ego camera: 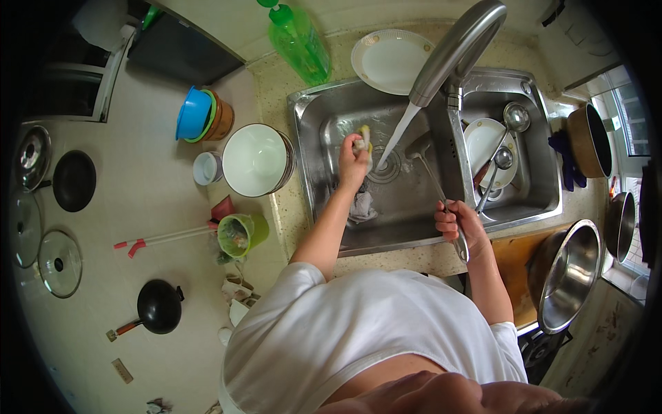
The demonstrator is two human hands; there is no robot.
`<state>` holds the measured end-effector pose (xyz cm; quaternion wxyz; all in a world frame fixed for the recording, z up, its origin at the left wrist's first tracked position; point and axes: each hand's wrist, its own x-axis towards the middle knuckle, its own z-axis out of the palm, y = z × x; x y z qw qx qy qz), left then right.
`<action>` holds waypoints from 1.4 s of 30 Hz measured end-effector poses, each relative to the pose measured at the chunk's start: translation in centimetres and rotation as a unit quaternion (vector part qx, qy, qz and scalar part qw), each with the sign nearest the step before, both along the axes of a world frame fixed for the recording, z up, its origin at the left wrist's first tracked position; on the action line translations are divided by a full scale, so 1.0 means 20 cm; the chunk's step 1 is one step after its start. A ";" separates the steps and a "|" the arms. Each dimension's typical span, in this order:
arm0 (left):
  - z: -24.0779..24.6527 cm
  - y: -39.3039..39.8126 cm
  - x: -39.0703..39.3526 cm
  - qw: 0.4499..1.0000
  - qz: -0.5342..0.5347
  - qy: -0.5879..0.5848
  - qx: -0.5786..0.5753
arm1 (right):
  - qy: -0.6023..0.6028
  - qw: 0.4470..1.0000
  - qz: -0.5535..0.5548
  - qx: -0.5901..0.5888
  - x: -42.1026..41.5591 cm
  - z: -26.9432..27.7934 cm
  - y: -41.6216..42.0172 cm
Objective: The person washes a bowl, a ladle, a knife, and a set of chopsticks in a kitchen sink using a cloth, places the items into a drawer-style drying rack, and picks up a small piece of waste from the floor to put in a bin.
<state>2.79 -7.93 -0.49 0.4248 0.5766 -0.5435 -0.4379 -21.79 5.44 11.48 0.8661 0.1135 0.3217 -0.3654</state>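
Note:
My right hand (461,223) grips the handle of a metal spatula (425,161), whose head hangs over the sink basin close to the water stream. In my left hand (354,163) is a cloth or sponge (364,144), pale with yellow, held over the left part of the basin. Water (397,135) runs from the curved steel faucet (439,67) toward the drain (384,164). A crumpled grey rag (363,208) lies on the floor of the steel sink (401,227), below my left wrist.
The smaller basin holds a plate (478,142) and ladles (516,118). Behind the sink are a white plate (390,61) and a green soap bottle (302,49). Stacked bowls (254,159) stand to the left. At right are a large steel bowl (571,279), a pot (582,142) and purple gloves (566,160).

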 end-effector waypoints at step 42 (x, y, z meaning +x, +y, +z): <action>0.19 0.38 -0.06 0.984 -0.056 -0.169 -0.030 | 0.417 0.830 0.236 -0.285 0.41 -0.06 -0.34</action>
